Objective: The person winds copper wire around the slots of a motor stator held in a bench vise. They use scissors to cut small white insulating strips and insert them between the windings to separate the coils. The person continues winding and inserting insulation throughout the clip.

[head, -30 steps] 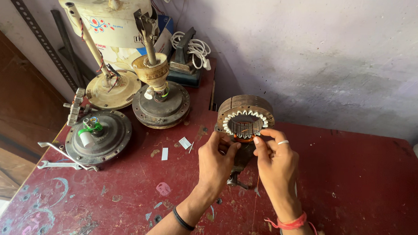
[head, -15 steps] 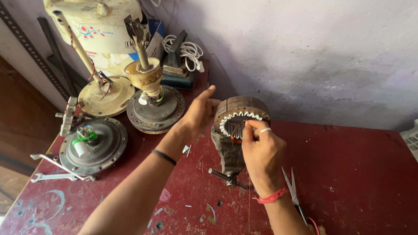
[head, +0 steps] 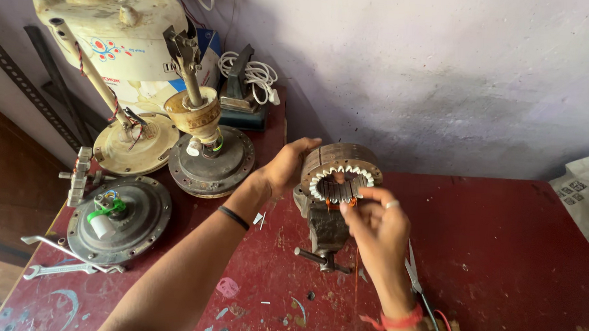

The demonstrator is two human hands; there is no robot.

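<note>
1. I am standing over a worn, dark red painted surface (head: 499, 270), scratched and flecked with paint chips, which is butting against a rough, pale lilac plastered wall (head: 441, 79).
2. At the back left a cream-coloured plastic fan housing (head: 110, 22) is leaning, with a coil of white cable (head: 255, 73) behind it.
3. Two round grey metal motor casings are sitting on the left: one (head: 210, 159) carrying an upright shaft, the other (head: 120, 218) nearer me with a green and white part on top.
4. A silver open-ended spanner (head: 62, 268) is lying beside the nearer casing, at the surface's left edge.
5. A small grey metal bench vise (head: 325, 232) is standing at the middle of the surface, gripping a round brown laminated steel stator ring (head: 340, 164) with white slot liners around its inner rim.
6. The ring is standing on edge, its bore facing towards me and slightly up, so its axis is running from me towards the wall.
7. My left hand (head: 288, 165) is cupping the ring's outer left side, fingers curled over the top edge.
8. My right hand (head: 377, 224) is pinching thin copper-coloured wire (head: 355, 265) at the lower front of the bore, thumb and forefinger closed together, the other fingers loosely bent.
9. Scissors (head: 413, 274) are lying just right of my right wrist.
</note>
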